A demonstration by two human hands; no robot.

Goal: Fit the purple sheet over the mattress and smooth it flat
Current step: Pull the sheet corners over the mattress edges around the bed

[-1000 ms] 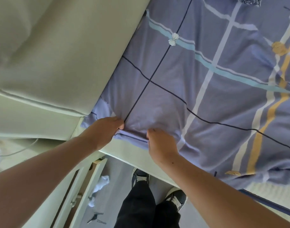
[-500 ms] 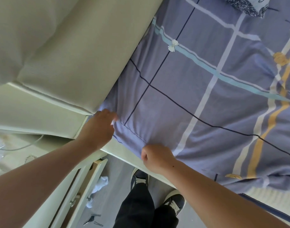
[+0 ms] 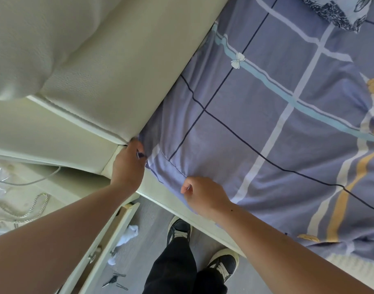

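The purple sheet [image 3: 256, 128], checked with dark, white, teal and yellow lines, lies over the mattress. My left hand [image 3: 128, 166] is at the bed's corner where the padded cream headboard [image 3: 118, 66] meets the side rail, its fingers closed on the sheet's corner fabric. My right hand [image 3: 203, 194] is a short way to the right along the near edge, fist closed on the sheet's hem. At the lower right a strip of bare white mattress [image 3: 355, 268] shows below the sheet's edge.
A cream bed rail [image 3: 173, 204] runs under my hands. A bedside cabinet [image 3: 101, 247] with an open drawer stands at lower left, cords on its top. My feet [image 3: 179, 230] stand on the grey floor, with keys and white cloth nearby. A patterned pillow [image 3: 338, 11] lies at top right.
My left hand has pushed up into the corner by the headboard, tucking the sheet's corner in. My right hand slid slightly right along the edge, and the sheet lies tighter.
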